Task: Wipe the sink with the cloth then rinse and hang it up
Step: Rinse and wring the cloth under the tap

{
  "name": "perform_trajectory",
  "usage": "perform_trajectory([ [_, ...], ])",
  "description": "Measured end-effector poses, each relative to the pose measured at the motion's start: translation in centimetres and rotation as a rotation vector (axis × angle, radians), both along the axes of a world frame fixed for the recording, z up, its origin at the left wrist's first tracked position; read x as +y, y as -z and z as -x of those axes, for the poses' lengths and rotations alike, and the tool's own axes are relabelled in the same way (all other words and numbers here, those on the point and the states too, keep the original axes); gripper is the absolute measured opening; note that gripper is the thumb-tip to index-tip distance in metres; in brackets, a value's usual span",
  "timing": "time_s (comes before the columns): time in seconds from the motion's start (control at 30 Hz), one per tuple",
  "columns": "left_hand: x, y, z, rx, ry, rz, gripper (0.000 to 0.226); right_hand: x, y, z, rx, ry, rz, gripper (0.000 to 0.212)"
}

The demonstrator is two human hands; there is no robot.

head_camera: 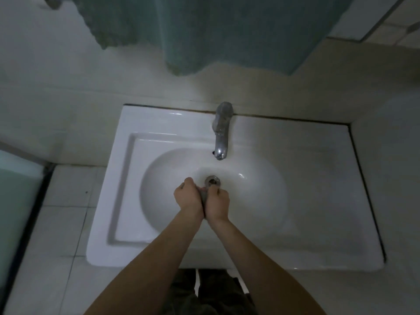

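Note:
A white ceramic sink (284,201) fills the middle of the view, with a metal drain (213,180) in the bowl and a chrome tap (221,130) at the back. No water stream shows under the tap. Over the bowl, just in front of the drain, my left hand (187,196) and my right hand (218,203) press together. Both are closed around a small grey cloth (203,197), of which only a narrow strip shows between the palms.
A large teal towel (204,30) hangs on the wall above the sink. White tiled counter (59,223) surrounds the sink on the left and right. A dark-edged glass panel (16,201) stands at the far left. My legs show below the sink's front edge.

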State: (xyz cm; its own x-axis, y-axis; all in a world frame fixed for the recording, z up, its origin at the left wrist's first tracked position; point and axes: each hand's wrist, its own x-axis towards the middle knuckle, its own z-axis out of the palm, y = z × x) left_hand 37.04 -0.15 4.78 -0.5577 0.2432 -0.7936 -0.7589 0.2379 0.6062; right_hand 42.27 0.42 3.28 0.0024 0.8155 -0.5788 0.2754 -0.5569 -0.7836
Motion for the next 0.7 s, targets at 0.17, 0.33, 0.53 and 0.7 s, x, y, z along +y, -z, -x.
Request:
perform_trajectory([
  [0.17, -1.2, 3.9, -0.5, -0.143, -0.089, 0.15, 0.03, -0.7, 3.6, -1.0, -0.27, -0.34, -0.127, 0.052],
  [0.33, -0.6, 3.6, 0.2, -0.088, -0.018, 0.161, 0.03, -0.1, 2.5, -1.3, -0.256, -0.441, -0.132, 0.052],
  [0.53, 0.0, -1.7, 2.4, 0.224, 0.467, -0.2, 0.04, 1.7, -4.6, -2.7, 0.267, -0.102, 0.376, 0.044],
  [0.7, 0.5, -7.6, 1.9, 0.367, 0.628, -0.492, 0.028, 2.4, -8.1, -4.1, 0.48, -0.016, 0.385, 0.051],
])
